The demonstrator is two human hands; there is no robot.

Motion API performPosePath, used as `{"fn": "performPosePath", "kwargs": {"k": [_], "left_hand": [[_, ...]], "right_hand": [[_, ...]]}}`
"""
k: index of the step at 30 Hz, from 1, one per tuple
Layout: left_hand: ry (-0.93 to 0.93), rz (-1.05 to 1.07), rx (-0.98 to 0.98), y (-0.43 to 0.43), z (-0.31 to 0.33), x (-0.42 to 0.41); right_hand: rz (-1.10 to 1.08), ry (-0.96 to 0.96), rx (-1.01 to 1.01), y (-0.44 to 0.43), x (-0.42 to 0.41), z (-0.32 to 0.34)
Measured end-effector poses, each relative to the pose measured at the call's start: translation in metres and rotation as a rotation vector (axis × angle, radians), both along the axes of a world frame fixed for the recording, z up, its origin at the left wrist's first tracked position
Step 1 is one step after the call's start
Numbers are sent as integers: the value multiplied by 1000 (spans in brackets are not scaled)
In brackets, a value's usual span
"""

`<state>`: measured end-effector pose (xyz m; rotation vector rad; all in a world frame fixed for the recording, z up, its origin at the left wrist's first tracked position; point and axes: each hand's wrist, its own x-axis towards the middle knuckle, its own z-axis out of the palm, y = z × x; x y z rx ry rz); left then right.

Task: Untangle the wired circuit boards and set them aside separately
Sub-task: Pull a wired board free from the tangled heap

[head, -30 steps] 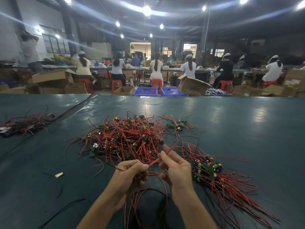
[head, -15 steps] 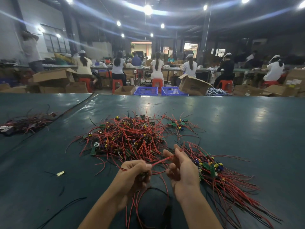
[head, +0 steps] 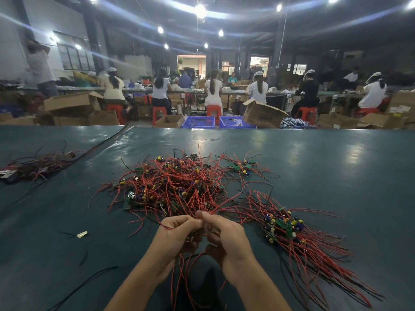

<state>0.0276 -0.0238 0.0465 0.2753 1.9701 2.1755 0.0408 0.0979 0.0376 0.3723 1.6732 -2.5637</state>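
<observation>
The left hand (head: 177, 235) and right hand (head: 228, 237), close together, each pinch thin red wires (head: 224, 204) running to the tangled heap of wired green circuit boards (head: 175, 187) just beyond. Best pull slowly, then lay it by the sorted bunch (head: 289, 230) on the right

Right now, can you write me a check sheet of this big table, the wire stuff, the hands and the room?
Surface: dark green table, shiny, with a seam on the left.
Job's things: tangled pile of wired boards in the middle; neater bundle laid out on the right; small cluster behind.
Clutter: pale scrap; loose black wire; darker pile far left.
Grips: left hand and right hand both pinch red wires, close together at the pile's near edge.
Cables: those red wires trail down toward the person; what hangs on them is blurred.
Surroundings: seated workers, cardboard boxes, blue crates.
</observation>
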Motion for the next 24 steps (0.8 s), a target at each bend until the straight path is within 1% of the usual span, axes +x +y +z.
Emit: {"fn": "performPosePath", "kwargs": {"k": [3, 5, 8, 12, 17, 21, 24], "left_hand": [[-21, -24, -2, -1, 3, 0], [-28, -40, -23, 0, 4, 1], [-72, -53, -38, 1, 4, 2], [-128, -27, 2, -3, 4, 0], [-184, -2, -6, -3, 2, -2], [-242, 23, -2, -7, -1, -6], [-251, 2, 9, -8, 0, -7]], "right_hand": [[-104, -61, -100, 17, -7, 2], [-191, -56, -178, 31, -11, 4], [-236, -18, -219, 43, -11, 4], [-228, 18, -210, 42, -11, 3], [-293, 109, -119, 38, -11, 1], [-344, 116, -118, 36, -11, 1], [-373, 107, -169, 35, -11, 1]]}}
